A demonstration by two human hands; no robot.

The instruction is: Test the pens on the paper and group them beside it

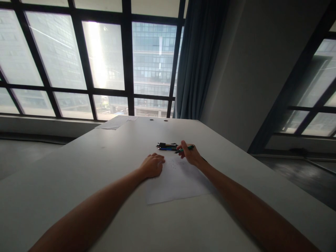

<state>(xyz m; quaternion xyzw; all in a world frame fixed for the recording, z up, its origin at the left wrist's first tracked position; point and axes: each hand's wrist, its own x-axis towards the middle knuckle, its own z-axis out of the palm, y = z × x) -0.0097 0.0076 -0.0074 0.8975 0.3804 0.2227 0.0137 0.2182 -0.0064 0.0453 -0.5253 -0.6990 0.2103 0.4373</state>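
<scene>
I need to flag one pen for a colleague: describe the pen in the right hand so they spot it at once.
On the white table, find the sheet of paper between the forearms. At its far edge the right hand holds a green pen; the other pens lie loose in a cluster just left of it.

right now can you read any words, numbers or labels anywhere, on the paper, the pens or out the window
No text here can be read.
Sheet of paper under both hands: faint marks near the right hand, too small and blurred to read.
Green pen in the right hand's fingers: no legible label.
Pens lying on the table: no legible print.
Far papers at the table's end: blurred.
Buildings outside: no signs visible.
</scene>
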